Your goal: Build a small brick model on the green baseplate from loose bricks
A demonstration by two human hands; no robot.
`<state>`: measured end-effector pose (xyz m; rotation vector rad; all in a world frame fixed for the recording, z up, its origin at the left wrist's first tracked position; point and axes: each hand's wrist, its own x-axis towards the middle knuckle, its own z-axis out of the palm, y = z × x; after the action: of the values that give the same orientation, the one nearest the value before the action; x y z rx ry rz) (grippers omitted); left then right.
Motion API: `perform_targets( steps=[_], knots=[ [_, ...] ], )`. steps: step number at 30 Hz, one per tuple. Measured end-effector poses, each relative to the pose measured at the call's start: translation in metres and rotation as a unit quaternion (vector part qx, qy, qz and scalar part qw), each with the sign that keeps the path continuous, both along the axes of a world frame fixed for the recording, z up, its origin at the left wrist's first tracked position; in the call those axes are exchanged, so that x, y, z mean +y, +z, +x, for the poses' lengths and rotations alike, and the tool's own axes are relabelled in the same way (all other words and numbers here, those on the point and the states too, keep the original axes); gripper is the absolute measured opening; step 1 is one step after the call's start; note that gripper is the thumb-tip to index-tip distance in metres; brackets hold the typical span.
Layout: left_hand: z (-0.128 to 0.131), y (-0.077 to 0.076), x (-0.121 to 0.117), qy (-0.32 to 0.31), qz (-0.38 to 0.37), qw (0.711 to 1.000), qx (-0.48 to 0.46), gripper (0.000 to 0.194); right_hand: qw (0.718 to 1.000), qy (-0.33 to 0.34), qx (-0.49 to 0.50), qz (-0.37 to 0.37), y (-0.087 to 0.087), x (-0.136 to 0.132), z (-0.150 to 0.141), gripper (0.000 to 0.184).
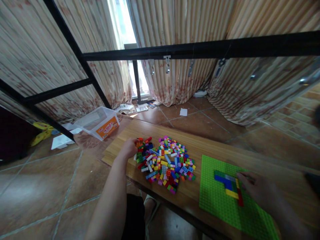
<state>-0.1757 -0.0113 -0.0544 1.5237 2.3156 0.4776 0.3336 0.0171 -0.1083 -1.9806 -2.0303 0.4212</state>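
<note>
At the left edge of a heap of mixed toy building bricks (163, 163), my left hand (130, 148) has its fingers curled down among the bricks. Whatever lies under those fingertips is hidden. My right hand (255, 183) is above a green baseplate (212, 200), its fingertips together at the upper right end of a small brick build. That build has blue bricks (225, 181), a yellow brick (231, 193) and a red brick (240, 198) standing out along its right side. I cannot make out what, if anything, the right fingers pinch.
Heap and baseplate lie on a long wooden bench (200, 143). On the tiled floor beyond its left end stands a clear plastic box (100, 123) with an orange label. A black metal frame (187, 51) with hanging clips crosses in front of the curtains (175, 26).
</note>
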Motion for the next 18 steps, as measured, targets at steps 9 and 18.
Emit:
perform_targets(
  steps=[9, 18],
  knots=[
    [0.02, 0.03, -0.002, 0.063, 0.084, 0.994, -0.019, 0.036, 0.999, -0.025, 0.023, -0.024, 0.026, -0.01, -0.017, 0.047],
    [0.201, 0.02, -0.015, -0.261, 0.125, 0.923, -0.253, 0.033, 0.994, -0.09, 0.059, 0.022, 0.052, -0.014, -0.027, 0.039]
  ],
)
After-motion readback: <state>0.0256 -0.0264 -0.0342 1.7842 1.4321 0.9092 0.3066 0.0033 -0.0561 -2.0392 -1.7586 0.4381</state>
